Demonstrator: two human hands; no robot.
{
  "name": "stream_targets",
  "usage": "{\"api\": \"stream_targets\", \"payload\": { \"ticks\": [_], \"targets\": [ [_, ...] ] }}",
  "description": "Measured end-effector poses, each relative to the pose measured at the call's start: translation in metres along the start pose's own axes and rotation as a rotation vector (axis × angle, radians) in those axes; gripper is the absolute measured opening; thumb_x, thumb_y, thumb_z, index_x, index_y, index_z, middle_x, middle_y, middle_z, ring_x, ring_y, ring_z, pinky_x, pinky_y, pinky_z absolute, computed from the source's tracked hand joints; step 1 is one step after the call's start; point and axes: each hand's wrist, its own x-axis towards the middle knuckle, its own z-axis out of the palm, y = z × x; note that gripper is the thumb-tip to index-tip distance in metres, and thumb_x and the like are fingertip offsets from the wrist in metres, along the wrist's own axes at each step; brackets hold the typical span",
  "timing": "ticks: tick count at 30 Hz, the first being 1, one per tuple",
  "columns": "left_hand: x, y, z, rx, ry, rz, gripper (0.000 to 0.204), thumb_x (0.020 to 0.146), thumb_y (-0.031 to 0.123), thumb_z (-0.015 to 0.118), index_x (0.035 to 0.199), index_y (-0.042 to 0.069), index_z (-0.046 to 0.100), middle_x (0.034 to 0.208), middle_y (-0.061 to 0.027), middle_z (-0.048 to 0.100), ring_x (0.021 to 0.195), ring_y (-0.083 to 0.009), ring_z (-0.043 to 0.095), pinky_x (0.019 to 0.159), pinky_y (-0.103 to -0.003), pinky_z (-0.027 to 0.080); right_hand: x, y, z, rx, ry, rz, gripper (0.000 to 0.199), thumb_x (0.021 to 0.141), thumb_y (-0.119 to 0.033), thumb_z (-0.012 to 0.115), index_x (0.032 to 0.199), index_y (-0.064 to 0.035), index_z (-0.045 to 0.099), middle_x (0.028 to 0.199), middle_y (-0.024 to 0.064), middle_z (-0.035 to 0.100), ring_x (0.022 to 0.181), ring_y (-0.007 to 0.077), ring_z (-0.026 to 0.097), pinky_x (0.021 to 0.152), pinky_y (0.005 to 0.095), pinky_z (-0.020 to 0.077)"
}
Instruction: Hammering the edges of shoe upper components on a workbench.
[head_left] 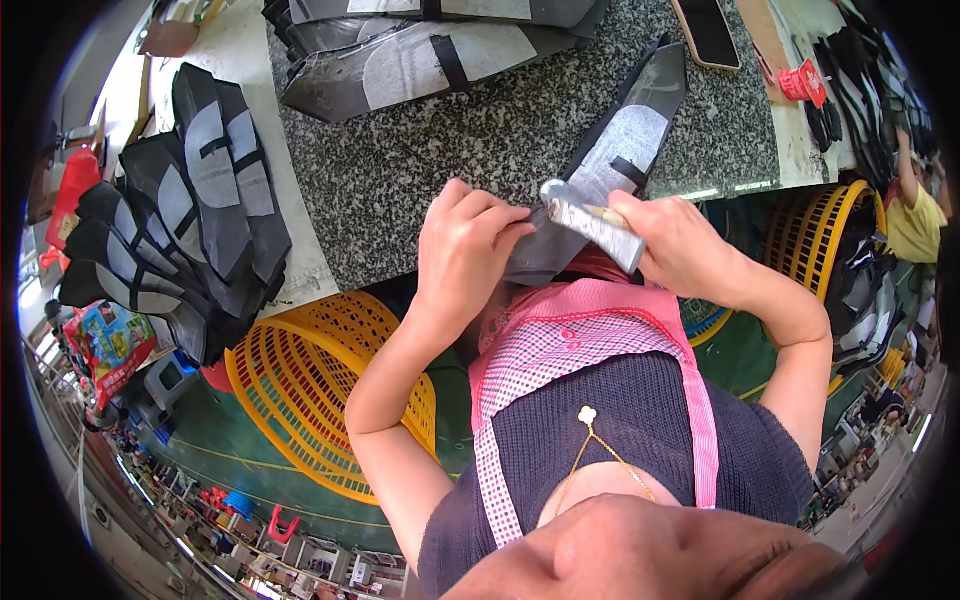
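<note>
In the head view, the right hand (682, 240) grips a hammer (600, 228), its metal head over the near end of a dark grey panel (620, 145) with a pale patch, lying slanted on the granite table (370, 190). The left hand (465, 240) presses thumb and fingertips together beside that end; whether they pinch anything, I cannot tell. Similar panels (222, 180) fan out at left.

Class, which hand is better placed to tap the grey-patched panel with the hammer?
Probably the right hand: it holds the hammer over the grey-patched panel, with the left hand at its near end.
</note>
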Motion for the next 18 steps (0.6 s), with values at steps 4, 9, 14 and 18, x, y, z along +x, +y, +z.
{"api": "stream_targets", "payload": {
  "ticks": [4,9,14,18],
  "targets": [
    [-0.011,0.014,0.000,0.274,0.039,0.142,0.023,0.078,0.013,0.070,0.099,0.005,0.073,0.093,-0.0016,0.066,0.087,-0.0200,0.059,0.069,-0.033,0.043,0.009,0.008,-0.009,0.049,0.126,0.012,0.015,0.093,-0.012,0.061,0.099,-0.0011,0.051,0.074,0.0217,0.062,0.073,0.0456,0.064,0.063,0.0533,0.0495],
    [-0.017,0.012,0.007,0.352,0.104,0.211,0.025,0.077,0.012,0.069,0.100,0.004,0.072,0.094,-0.0008,0.065,0.091,-0.0189,0.059,0.069,-0.032,0.042,0.006,-0.009,-0.008,0.060,-0.038,-0.015,0.013,0.092,-0.011,0.059,0.098,-0.0007,0.053,0.072,0.0227,0.061,0.073,0.0454,0.064,0.063,0.0524,0.0496],
    [-0.008,0.001,0.007,0.278,0.094,0.225,0.029,0.073,0.012,0.068,0.101,0.008,0.073,0.098,-0.0002,0.068,0.090,-0.0206,0.060,0.072,-0.034,0.043,0.015,-0.009,-0.028,0.159,0.141,0.107,0.016,0.095,-0.013,0.058,0.090,0.0011,0.053,0.071,0.0225,0.061,0.071,0.0457,0.064,0.061,0.0493,0.0491],
    [0.003,-0.006,0.006,0.170,0.145,0.186,0.020,0.072,0.013,0.077,0.093,0.011,0.075,0.088,0.0023,0.068,0.085,-0.0194,0.059,0.071,-0.035,0.042,0.011,-0.004,-0.004,0.110,0.003,0.057,0.013,0.094,-0.011,0.058,0.094,0.0006,0.052,0.072,0.0248,0.062,0.072,0.0468,0.064,0.064,0.0537,0.0500]
  ]
}}
